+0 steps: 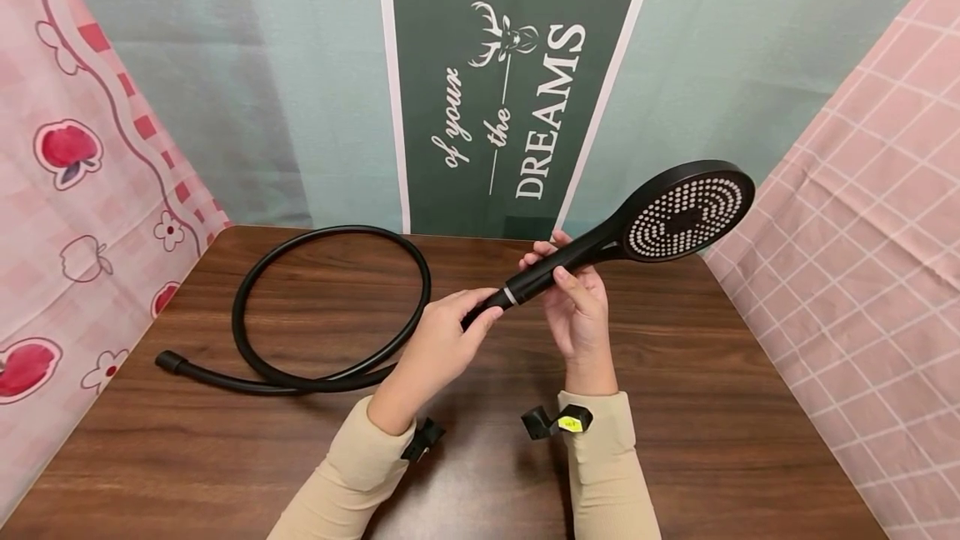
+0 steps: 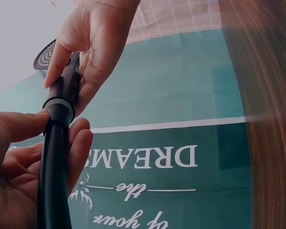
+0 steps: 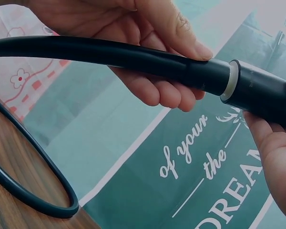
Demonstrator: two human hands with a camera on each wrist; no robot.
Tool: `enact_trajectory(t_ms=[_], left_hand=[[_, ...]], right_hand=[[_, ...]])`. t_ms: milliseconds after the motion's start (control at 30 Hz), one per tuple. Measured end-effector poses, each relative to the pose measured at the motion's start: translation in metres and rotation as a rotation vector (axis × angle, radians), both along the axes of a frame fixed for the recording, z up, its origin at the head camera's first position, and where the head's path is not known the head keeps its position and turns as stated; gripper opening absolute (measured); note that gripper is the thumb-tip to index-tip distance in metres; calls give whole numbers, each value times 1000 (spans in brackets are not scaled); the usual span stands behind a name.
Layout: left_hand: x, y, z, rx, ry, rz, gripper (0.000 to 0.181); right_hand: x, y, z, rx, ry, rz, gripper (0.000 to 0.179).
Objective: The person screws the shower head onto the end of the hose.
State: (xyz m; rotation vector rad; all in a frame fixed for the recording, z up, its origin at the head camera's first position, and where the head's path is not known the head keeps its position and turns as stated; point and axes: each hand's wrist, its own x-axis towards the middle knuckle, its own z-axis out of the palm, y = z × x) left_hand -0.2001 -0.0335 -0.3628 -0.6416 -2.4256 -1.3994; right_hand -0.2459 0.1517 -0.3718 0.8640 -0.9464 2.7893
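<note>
A black shower head with pale nozzles is held tilted above the table, its face turned toward the head camera. My right hand grips its handle, thumb in front and fingers behind. Where the handle ends, a black hose meets it, with a pale ring between the two. My left hand pinches the hose's end fitting just beside that ring. In the left wrist view the thumb lies on one side of the fitting and the fingers on the other. Threads at the joint are hidden.
The rest of the hose lies in a loop on the brown wooden table, its other end fitting at the left. Printed cloths hang around the table: a green one behind, pink ones at both sides. A small black camera mount sits on each wrist.
</note>
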Motion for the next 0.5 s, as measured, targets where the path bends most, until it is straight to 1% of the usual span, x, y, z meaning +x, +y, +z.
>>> enact_trajectory(t_ms=[133, 200, 367, 433, 500], left_hand=[[0, 1, -2, 3, 29, 6, 26], [0, 1, -2, 4, 25, 5, 28], [0, 1, -1, 6, -19, -5, 37], [0, 1, -2, 7, -19, -7, 38], [-1, 1, -3, 10, -5, -6, 35]], right_hand=[[0, 1, 0, -1, 0, 2, 35], [0, 1, 0, -3, 1, 3, 35], [1, 1, 0, -2, 1, 0, 35], [1, 0, 0, 0, -1, 1, 35], [1, 0, 0, 0, -4, 3, 36]])
